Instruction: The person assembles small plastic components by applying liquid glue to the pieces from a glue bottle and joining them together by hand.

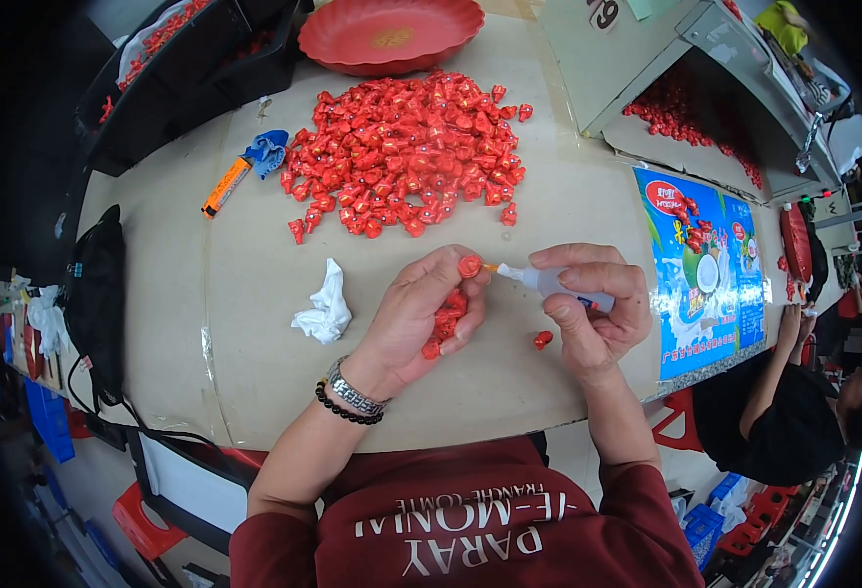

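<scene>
My left hand [419,312] is closed around several small red plastic pieces [448,318], with one red piece [469,266] pinched up between thumb and forefinger. In my right hand [598,304] is a small translucent squeeze bottle [573,288] with a white neck and a thin amber nozzle [491,269]. The bottle lies nearly level, its nozzle tip at the pinched piece; whether they touch I cannot tell. A single red piece [543,339] lies on the table below the bottle. Beyond my hands spreads a large pile of red pieces [407,147].
A red scalloped plate [392,34] stands behind the pile. Left are an orange box cutter [226,186], blue cloth [267,152], crumpled white tissue [324,304] and a black bag [98,304]. A blue printed sheet [695,323] lies right, below a grey metal cabinet [617,59]. Another person sits far right.
</scene>
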`<act>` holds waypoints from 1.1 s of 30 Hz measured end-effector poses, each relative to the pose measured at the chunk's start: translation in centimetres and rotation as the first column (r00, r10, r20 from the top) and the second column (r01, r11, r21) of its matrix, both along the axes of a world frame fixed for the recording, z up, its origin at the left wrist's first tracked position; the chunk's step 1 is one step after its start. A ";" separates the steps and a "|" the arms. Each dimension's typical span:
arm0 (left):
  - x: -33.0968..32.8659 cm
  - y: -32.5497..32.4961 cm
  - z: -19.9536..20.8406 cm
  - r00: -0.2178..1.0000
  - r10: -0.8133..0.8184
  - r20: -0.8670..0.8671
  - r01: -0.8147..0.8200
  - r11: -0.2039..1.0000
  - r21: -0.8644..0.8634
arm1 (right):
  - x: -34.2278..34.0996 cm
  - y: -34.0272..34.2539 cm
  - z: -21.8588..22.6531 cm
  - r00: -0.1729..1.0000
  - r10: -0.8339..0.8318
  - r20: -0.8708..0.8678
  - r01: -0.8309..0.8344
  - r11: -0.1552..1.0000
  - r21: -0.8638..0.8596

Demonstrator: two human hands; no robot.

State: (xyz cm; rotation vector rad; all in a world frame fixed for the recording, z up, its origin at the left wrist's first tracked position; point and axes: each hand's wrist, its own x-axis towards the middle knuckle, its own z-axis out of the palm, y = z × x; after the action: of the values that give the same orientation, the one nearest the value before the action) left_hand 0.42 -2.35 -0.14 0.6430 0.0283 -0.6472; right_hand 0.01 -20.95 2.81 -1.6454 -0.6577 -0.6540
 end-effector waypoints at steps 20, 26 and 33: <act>-0.1 -0.2 0.7 0.988 0.088 0.123 -0.110 0.977 0.183 | -0.3 -0.4 -0.1 0.998 -0.059 0.018 0.060 0.994 -0.093; -0.1 -0.3 0.8 0.969 0.156 0.190 -0.197 0.955 0.220 | -0.5 -0.4 0.1 0.998 -0.056 0.013 0.057 0.995 -0.082; -0.1 -0.3 0.7 0.967 0.165 0.193 -0.205 0.955 0.212 | 0.1 -0.4 0.0 0.994 -0.036 0.104 0.044 0.996 -0.071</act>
State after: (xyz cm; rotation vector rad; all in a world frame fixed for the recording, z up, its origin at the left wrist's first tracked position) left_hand 0.29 -2.61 0.56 0.9087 0.0022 -0.4067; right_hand 0.15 -21.36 2.83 -1.7053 -0.7322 -0.7553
